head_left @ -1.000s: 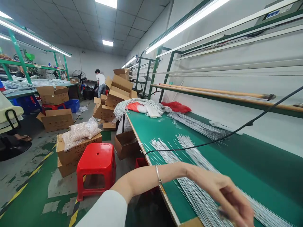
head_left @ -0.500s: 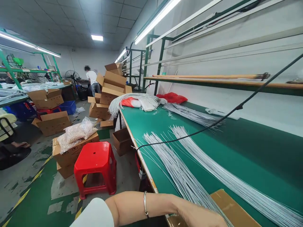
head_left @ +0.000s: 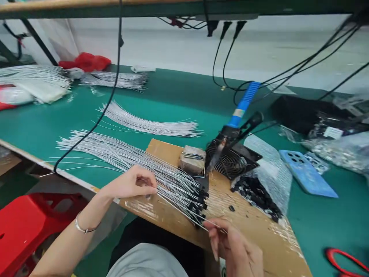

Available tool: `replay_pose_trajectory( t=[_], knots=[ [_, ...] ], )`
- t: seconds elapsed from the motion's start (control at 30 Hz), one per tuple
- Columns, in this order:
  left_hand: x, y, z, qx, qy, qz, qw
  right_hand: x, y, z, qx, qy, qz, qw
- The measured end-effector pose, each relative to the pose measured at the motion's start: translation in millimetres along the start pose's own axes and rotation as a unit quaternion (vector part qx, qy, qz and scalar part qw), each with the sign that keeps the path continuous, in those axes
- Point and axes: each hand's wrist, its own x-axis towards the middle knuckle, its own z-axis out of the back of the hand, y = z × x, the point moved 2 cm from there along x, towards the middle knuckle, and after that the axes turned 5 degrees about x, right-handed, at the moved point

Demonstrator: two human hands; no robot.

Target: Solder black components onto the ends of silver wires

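My left hand point(head_left: 134, 184) is closed in a pinch on a thin grey wire point(head_left: 175, 207) at the near side of a bundle. My right hand point(head_left: 235, 246) pinches wire close to its end, at the right of the same bundle. This long wire bundle point(head_left: 121, 154) lies across a brown cardboard sheet point(head_left: 225, 215); small black pieces point(head_left: 198, 200) sit at its right ends. Behind the bundle, a soldering iron with a blue handle point(head_left: 245, 102) rests in a black coil stand point(head_left: 230, 159), beside a small wrapped block point(head_left: 193, 159).
A second wire bundle point(head_left: 150, 123) lies further back on the green table point(head_left: 173, 92). Black parts point(head_left: 259, 196) sit on bubble wrap, near a blue phone point(head_left: 308, 173). Red handles point(head_left: 346, 261) show at lower right. A black cable point(head_left: 115, 84) hangs in front; a red stool point(head_left: 25, 227) stands left.
The view has swung right and down from the room to the work surface. Both hands now show, pinching wire; earlier only one arm reached over the bundle at the bottom edge.
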Motion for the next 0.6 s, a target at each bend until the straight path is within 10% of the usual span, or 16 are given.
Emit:
replay_pose_trajectory(
  t=[0.6],
  knots=[
    [11,-10,12.7,0.064,0.025,0.003,0.998,17,8,-15,-0.059,-0.008,0.010,0.998]
  ],
)
